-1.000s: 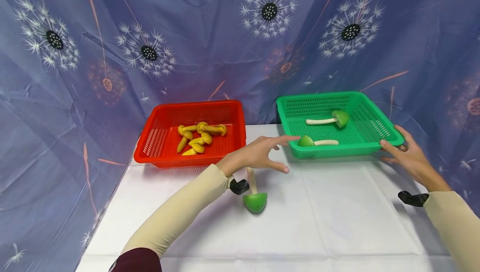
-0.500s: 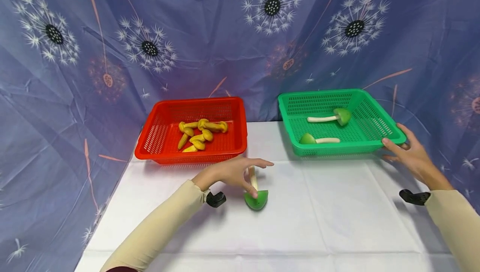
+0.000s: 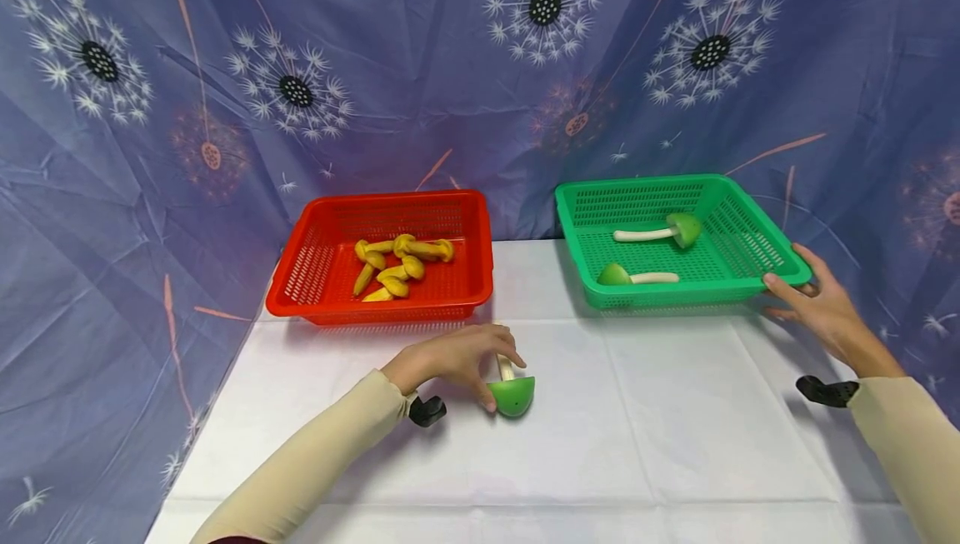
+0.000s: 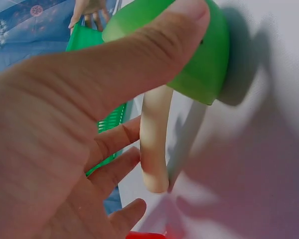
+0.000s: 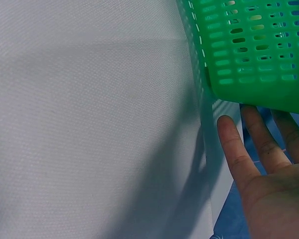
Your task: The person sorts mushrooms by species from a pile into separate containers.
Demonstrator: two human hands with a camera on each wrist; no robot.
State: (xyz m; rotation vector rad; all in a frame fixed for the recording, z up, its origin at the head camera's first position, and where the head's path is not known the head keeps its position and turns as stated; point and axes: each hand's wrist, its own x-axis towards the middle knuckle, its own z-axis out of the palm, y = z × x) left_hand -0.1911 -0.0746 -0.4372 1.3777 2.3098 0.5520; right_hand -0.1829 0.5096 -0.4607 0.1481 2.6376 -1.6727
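Observation:
A toy mushroom (image 3: 513,396) with a green cap and pale stem lies on the white tablecloth in front of the baskets. My left hand (image 3: 453,356) curls round it: in the left wrist view the thumb presses the green cap (image 4: 212,64) and two fingertips meet the stem (image 4: 154,139). The index finger is hidden behind the cap. At the right, my right hand (image 3: 825,311) holds the near right corner of the green basket (image 3: 682,296), thumb at the rim and fingers outside. Two more green-capped mushrooms (image 3: 682,230) lie inside that basket.
A red basket (image 3: 382,311) stands at the back left, with several yellow mushrooms (image 3: 426,250) inside. White cloth (image 3: 585,461) covers the table. A blue dandelion-print curtain (image 3: 420,69) hangs behind and at the sides.
My left hand has moved from beside the green basket leftward and down to the loose mushroom, and its fingers have closed round it. The right hand stays at the green basket's corner.

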